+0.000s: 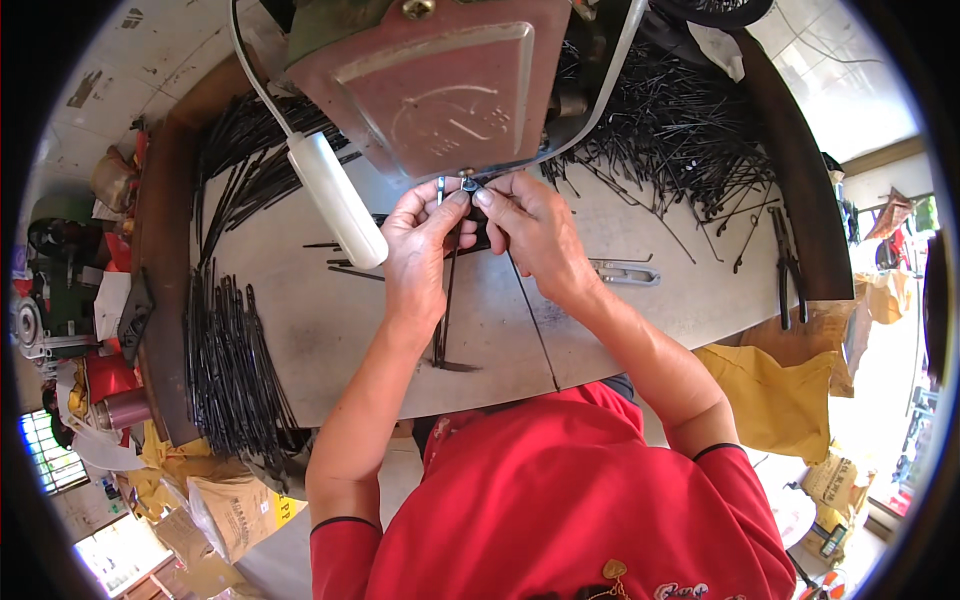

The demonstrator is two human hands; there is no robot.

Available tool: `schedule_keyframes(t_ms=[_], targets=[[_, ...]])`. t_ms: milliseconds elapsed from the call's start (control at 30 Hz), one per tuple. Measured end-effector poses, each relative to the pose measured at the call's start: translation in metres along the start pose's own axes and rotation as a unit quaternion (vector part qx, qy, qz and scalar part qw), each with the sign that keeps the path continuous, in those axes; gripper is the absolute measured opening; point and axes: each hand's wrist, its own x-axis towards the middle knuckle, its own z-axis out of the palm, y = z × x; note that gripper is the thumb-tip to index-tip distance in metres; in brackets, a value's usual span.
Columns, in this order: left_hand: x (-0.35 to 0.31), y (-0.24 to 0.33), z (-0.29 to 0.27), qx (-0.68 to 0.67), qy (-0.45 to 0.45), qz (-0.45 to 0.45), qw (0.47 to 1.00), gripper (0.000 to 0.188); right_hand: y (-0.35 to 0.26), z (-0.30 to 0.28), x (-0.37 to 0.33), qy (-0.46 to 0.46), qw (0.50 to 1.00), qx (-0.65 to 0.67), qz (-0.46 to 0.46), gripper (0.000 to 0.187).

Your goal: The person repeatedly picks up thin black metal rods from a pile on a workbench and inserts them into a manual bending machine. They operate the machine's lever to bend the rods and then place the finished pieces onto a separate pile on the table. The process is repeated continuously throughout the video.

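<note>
Both my hands meet right under the front of a reddish-brown machine, fingertips near its lower edge. My left hand is closed, thumb against fingers, on a thin black metal rod that hangs down toward the table's near edge. Close beside it, my right hand pinches another black metal rod, which slants down to the right. The upper ends of the rods come together between my fingertips at a small dark piece. Fingers and machine partly hide how they join.
Bundled black rods lie at the left, and a tangled heap of hooked rods at the back right. A white tube-shaped lamp hangs left of my hands. Pliers rest by the table's raised right rim; a silvery slotted tool lies nearer.
</note>
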Motion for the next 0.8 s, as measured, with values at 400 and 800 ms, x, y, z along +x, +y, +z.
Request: schedule_keyframes(t_ms=[400,800], targets=[[0.001,0.0005,0.0005,-0.004,0.006,-0.014,1.0,0.018,-0.0001,-0.0009,0.0027,-0.022,0.995,0.091,0.019,0.018],[0.0024,0.0016,-0.0006,-0.002,0.005,-0.026,1.0,0.018,-0.0022,-0.0054,0.0034,-0.05,0.987,0.148,0.035,0.019]])
